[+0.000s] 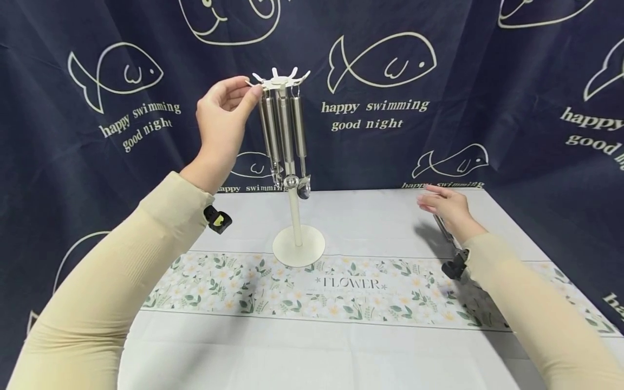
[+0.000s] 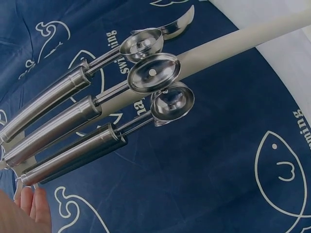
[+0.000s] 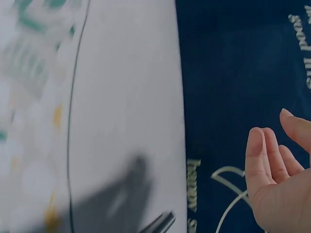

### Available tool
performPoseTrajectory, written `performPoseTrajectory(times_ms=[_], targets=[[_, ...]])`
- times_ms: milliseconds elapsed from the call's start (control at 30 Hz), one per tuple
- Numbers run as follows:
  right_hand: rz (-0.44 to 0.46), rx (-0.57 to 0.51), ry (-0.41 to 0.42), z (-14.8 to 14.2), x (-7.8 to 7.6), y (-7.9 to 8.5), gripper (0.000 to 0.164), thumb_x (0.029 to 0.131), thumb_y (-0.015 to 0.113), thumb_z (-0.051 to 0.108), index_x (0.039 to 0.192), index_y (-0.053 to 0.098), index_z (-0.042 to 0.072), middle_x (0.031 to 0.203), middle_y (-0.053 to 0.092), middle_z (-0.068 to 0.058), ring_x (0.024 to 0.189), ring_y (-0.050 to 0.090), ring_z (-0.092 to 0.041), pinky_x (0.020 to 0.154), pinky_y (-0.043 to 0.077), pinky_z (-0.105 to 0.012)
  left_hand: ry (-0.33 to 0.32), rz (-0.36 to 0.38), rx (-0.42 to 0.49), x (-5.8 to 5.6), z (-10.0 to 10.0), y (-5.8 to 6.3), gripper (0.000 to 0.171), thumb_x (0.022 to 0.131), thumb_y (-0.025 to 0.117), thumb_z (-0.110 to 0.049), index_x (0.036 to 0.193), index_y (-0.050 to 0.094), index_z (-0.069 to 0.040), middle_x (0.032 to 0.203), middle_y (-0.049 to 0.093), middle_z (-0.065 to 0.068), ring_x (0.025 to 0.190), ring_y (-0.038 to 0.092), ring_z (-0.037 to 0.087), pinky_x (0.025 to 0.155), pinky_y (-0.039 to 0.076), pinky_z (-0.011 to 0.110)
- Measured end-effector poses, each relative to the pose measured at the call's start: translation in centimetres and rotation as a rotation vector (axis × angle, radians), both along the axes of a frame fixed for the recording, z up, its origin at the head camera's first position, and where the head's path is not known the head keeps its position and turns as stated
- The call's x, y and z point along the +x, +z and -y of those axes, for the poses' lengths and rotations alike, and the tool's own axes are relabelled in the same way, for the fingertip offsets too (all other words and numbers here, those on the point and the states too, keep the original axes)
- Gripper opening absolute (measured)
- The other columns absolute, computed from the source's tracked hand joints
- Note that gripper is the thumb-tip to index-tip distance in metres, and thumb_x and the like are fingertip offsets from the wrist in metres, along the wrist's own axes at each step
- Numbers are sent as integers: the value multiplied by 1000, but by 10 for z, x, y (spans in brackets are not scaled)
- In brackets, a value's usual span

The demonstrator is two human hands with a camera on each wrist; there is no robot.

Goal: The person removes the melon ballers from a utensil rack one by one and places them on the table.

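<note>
A cream utensil rack (image 1: 294, 216) stands upright on the table, with a ring of curved hooks at its top. Several steel scoops (image 1: 284, 127) with thick round handles hang from it, their shiny bowls (image 2: 154, 73) near in the left wrist view. My left hand (image 1: 221, 111) pinches a hook at the rack's left side between thumb and fingers. Over on the right, my right hand (image 1: 448, 208) is held with its fingers extended and thumb apart (image 3: 279, 179). Below it is a steel utensil (image 1: 442, 226), mostly hidden by hand and wrist; only its tip (image 3: 163, 223) shows in the right wrist view.
A white cloth (image 1: 234, 346) covers the table, crossed by a floral band (image 1: 209, 287) printed FLOWER. Behind hangs a dark blue curtain (image 1: 302, 32) with fish drawings. The rack's round base (image 1: 299, 254) overlaps the band's back edge.
</note>
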State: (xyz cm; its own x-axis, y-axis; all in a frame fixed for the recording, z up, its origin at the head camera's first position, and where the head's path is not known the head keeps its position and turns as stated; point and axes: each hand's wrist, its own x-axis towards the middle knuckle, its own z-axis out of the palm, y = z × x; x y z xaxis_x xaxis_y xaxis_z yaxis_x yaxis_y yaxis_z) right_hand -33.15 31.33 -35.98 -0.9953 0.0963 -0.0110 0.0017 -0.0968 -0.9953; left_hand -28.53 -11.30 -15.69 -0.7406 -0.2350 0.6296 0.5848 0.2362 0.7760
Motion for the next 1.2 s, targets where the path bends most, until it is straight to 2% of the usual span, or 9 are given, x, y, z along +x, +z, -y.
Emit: performPoseTrajectory(times_ms=[200,300,533,800,1200], targets=[[-12,-55,70,20,2,14,65,88,68,1,144,36,-6,82,72,7,79,72,-8,78,58,-21,5,5,12,-1,-2,0,37,83,78,-26,113,68,-8,96,67,-3,91,65,9,87,51,19],[-26,-44,81,32,3,21,62,89,68,3,143,39,-6,86,72,8,80,72,-8,80,57,-21,15,12,-1,0,-1,-1,37,83,77,-28,113,68,-8,96,67,-3,91,64,9,86,51,19],[-42,-138,165,58,6,37,64,91,66,3,145,33,-7,89,74,4,82,72,-10,82,57,-22,24,9,-5,0,-1,-2,37,83,77,-29,114,68,-9,96,67,-4,89,64,8,83,50,18],[-74,-36,187,88,0,61,57,89,70,12,139,47,-4,96,73,4,89,71,-12,84,57,-23,22,-8,47,-2,-3,-2,35,82,79,-25,111,69,-7,94,68,-3,85,64,8,80,50,17],[-119,-94,294,148,2,93,50,90,69,11,136,51,-2,106,71,-4,97,69,-16,90,55,-28,27,-6,8,-2,-1,-2,39,82,78,-30,114,69,-9,107,71,6,94,66,9,88,51,19]])
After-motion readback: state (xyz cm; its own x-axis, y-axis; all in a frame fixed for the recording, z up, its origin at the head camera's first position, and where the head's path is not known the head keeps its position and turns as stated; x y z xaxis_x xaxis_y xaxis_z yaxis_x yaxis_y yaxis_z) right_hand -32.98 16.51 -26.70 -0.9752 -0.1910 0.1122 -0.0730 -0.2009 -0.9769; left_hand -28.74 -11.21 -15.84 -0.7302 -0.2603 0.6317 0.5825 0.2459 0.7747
